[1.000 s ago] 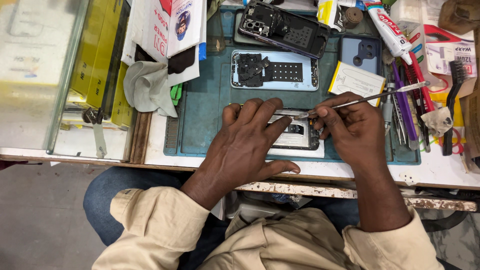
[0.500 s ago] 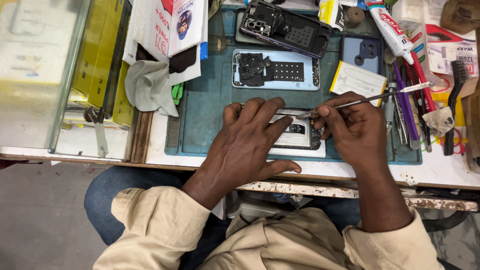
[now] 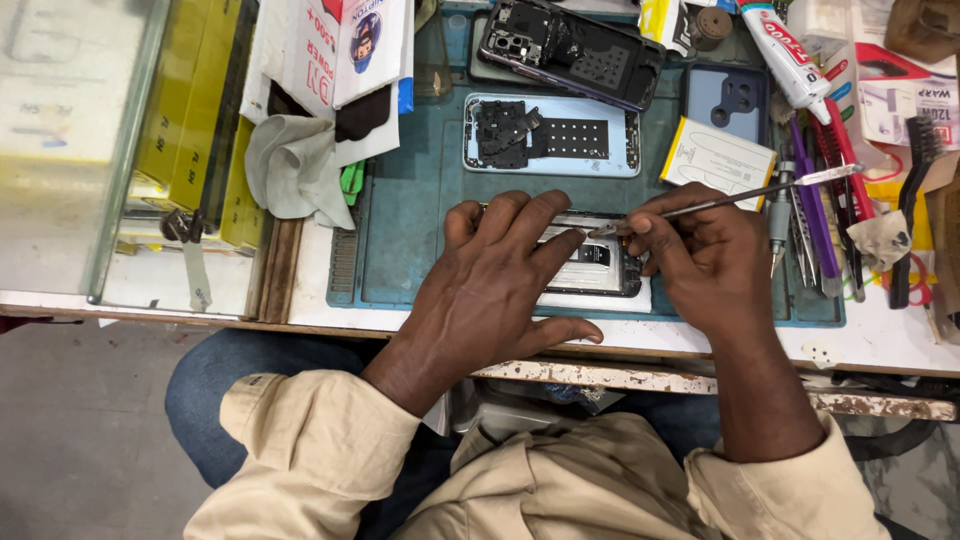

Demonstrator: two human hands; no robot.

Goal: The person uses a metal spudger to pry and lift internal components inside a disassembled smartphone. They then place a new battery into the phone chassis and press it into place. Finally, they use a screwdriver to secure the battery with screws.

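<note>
Pressing the opened phone [image 3: 598, 266] flat — left hand [image 3: 490, 290]; right hand [image 3: 705, 260] grips tweezers [image 3: 735, 198].

- The left hand [image 3: 490, 290] shifts only a little on the opened phone [image 3: 598, 268]: a second ago its fingers [image 3: 545, 215] lie spread flat over the phone's upper edge; now they sit drawn slightly closer together, with the fingertips at the top rim.
- The metal tweezers [image 3: 720, 203] in the right hand [image 3: 705, 260] tilt a touch: the far end now lies just by the purple tool [image 3: 812, 200], and the tip [image 3: 596, 232] rests nearer the left hand's fingertip than before.
- The right hand edges slightly toward the left hand, so a bit less of the phone's inside shows between the two.
- The whole view slides slightly, as the head camera moves.
</note>
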